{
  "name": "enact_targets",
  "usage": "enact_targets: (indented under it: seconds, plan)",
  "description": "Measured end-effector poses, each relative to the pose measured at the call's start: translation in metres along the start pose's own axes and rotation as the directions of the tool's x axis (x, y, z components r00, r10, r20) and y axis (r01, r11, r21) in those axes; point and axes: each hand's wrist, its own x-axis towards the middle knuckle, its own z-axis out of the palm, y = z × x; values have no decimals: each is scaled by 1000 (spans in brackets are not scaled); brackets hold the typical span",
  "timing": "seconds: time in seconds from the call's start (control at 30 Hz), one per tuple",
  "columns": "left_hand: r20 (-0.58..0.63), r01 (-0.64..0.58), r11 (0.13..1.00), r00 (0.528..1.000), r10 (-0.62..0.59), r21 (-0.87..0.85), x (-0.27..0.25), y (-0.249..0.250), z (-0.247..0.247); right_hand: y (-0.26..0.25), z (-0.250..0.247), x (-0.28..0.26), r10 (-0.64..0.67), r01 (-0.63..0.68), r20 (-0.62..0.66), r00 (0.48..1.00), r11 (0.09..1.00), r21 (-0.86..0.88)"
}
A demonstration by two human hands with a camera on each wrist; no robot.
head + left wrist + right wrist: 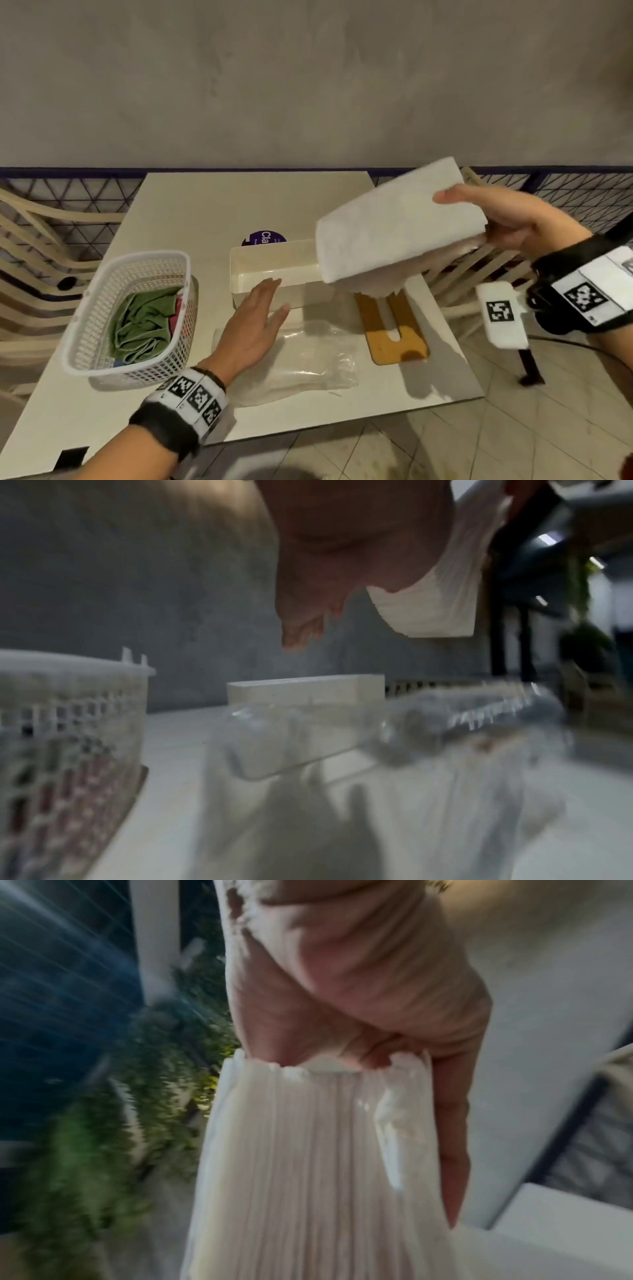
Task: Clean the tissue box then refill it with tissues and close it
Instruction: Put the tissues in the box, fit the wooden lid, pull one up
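A cream open tissue box (260, 262) (304, 693) stands mid-table with no lid on it. Its brown wooden lid (399, 334) with a slot lies flat to the right. My right hand (507, 222) (394, 1031) grips a thick white stack of tissues (394, 226) (308, 1164) (435, 601) in the air, tilted over the box's right end. My left hand (257, 318) (325, 574) hovers flat with straight fingers just in front of the box, holding nothing. A crumpled clear plastic wrapper (308, 359) (428, 737) lies under it.
A white mesh basket (102, 325) (68, 723) with green and red cloths (144, 322) sits at the table's left. A purple sticker (263, 238) lies behind the box. Stacked cream chairs (41, 246) flank the table (191, 205); a concrete wall rises behind.
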Motion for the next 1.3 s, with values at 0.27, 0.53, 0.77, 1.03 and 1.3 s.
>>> enact_targets:
  seconds: [0.27, 0.53, 0.77, 1.03, 1.3]
  plan:
    - [100, 318, 601, 925, -367, -733, 69, 25, -15, -74, 68, -12, -243, 132, 173, 954, 864, 485]
    - [70, 182, 247, 912, -404, -952, 49, 5, -97, 14, 117, 67, -16, -126, 262, 965, 848, 516]
    - [197, 465, 557, 858, -474, -688, 85, -16, -97, 37, 139, 133, 186, -255, 241, 953, 921, 296]
    - [141, 621, 602, 746, -651, -502, 120, -55, -60, 66, 150, 186, 277, -273, 74, 958, 960, -65]
    - [73, 670, 614, 698, -712, -418, 130, -52, -53, 69, 152, 196, 232, -229, -18, 973, 943, -242]
